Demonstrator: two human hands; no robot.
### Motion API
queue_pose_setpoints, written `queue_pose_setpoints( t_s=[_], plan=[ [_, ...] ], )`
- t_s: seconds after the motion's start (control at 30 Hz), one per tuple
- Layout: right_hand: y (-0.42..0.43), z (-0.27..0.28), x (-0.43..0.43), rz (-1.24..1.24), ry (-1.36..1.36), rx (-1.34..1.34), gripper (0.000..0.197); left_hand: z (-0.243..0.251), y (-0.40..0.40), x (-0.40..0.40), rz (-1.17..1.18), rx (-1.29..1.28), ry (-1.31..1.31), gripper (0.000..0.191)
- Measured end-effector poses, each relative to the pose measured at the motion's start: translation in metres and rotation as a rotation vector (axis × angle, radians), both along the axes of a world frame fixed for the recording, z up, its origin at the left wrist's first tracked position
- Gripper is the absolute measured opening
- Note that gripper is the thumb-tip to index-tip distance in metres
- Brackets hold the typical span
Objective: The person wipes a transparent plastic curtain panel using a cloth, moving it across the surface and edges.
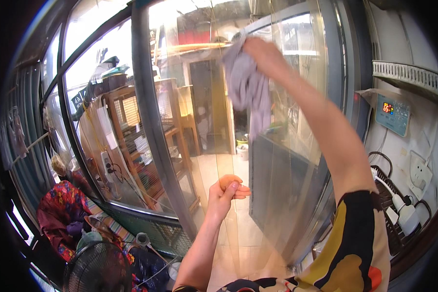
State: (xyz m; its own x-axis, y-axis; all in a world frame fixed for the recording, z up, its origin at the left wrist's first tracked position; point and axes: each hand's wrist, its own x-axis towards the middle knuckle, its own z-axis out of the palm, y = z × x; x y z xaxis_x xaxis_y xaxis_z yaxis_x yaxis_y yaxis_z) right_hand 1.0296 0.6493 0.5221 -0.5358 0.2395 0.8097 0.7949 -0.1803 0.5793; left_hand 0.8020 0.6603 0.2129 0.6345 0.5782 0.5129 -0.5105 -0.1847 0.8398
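Clear plastic strips of a door curtain [219,138] hang in the doorway in front of me. My right hand [261,54] is raised high at the upper right of centre, with a crumpled lilac-grey cloth [246,82] bunched in it. The cloth lies against the strips, its loose end dangling down. Lower down, near the middle, my left hand [228,191] pinches the edge of one strip between thumb and fingers. Those fingers look tinted through the plastic.
A grey door leaf [281,179] stands swung back behind the strips. At the lower left are a black fan [98,266] and flowered fabric [65,208]. On the right wall are a display panel [392,113], a basket [387,179] with plugs, and a perforated shelf [408,78].
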Motion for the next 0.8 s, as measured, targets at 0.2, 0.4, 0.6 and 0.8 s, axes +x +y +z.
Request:
queue_pose_setpoints(
  t_s=[0.2, 0.4, 0.6, 0.8],
  plan=[
    [-0.017, 0.08, 0.009, -0.031, 0.134, 0.444, 0.036, 0.0, -0.015, -0.008, -0.034, -0.008, -0.008, 0.018],
    [-0.002, -0.075, -0.062, 0.054, 0.024, -0.122, 0.023, 0.0, -0.005, -0.019, -0.004, -0.037, -0.025, 0.017],
    [-0.067, -0.209, -0.108, 0.432, 0.192, -0.503, 0.048, -0.017, 0.016, -0.008, 0.015, -0.06, -0.012, 0.017],
    [-0.07, -0.193, -0.083, 0.234, -0.099, -0.375, 0.018, -0.007, 0.004, -0.018, 0.073, -0.032, 0.017, 0.018]
  ],
)
